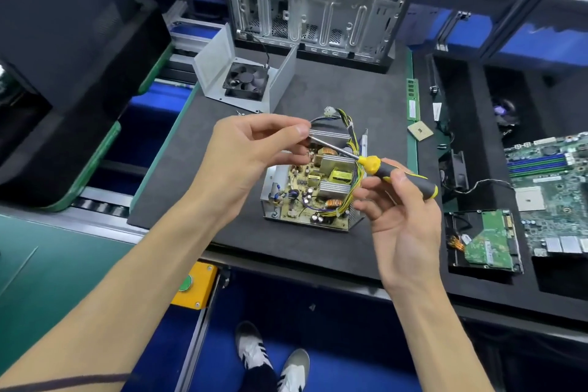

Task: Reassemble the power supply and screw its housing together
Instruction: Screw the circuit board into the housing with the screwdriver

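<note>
Two bare hands meet above an opened power supply (310, 191), the landmark here, which sits on a dark foam mat (191, 169) on the table, its circuit board, coils and yellow wire bundle exposed from above.

Far to the left of the power supply stands a large black bin with a green rim (73, 79). Behind the power supply and to its left lies the loose housing cover (241, 73), a bent grey metal shell with a black fan (245, 81) mounted inside.

The left hand (245, 162) hovers over the left half of the power supply; its thumb and fingers (300, 130) are pinched together at the tip end of a screwdriver (381, 169). Whether a screw sits between them cannot be told. The metal shaft slants down to the right across the top of the power supply.

Directly behind the power supply stands an empty computer case (315, 0), upright and open.

The right hand (404, 219) is just right of the power supply, palm up, its fingers curled around the black and yellow handle.

Behind and to the right of the power supply, a green memory stick (412, 99) lies along the mat's edge, with a square processor chip (420, 130) beside it. Further right, in a black foam tray (471, 105), rest a hard drive (485, 242) with its green board up and, at the far right, a motherboard (553, 194).

Below the power supply, at the table's front edge, is a yellow box with a green button (194, 285).
</note>
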`<move>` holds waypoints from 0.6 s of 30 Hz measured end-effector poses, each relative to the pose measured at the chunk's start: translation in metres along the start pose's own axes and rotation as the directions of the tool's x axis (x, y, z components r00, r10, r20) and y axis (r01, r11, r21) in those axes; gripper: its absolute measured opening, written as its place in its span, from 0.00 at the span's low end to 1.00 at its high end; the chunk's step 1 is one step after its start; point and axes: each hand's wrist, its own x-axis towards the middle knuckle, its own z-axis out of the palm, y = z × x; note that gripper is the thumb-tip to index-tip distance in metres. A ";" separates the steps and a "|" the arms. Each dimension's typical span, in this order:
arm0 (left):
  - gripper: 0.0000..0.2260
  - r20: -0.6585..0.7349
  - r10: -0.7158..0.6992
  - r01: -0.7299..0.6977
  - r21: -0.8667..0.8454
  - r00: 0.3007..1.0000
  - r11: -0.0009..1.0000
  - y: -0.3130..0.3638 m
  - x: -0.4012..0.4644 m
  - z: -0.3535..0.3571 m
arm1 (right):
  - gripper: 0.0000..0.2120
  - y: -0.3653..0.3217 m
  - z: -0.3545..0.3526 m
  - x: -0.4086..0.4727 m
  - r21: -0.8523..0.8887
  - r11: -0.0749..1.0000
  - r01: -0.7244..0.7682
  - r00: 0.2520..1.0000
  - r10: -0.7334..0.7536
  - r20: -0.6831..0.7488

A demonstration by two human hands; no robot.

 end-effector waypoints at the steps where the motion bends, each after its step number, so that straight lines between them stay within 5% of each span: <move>1: 0.03 0.021 0.014 -0.015 0.051 1.000 0.999 0.001 0.001 -0.002 | 0.11 -0.001 -0.001 0.000 -0.011 1.000 0.008 1.000 -0.008 0.002; 8: 0.02 0.166 0.018 -0.048 0.177 0.986 0.983 0.002 0.003 -0.009 | 0.11 -0.004 -0.007 -0.002 -0.022 1.000 0.007 1.000 -0.007 -0.012; 18: 0.08 0.174 -0.136 0.158 -0.116 0.975 0.981 -0.004 0.004 -0.003 | 0.12 0.002 0.003 -0.007 0.085 0.995 -0.050 0.997 0.054 -0.053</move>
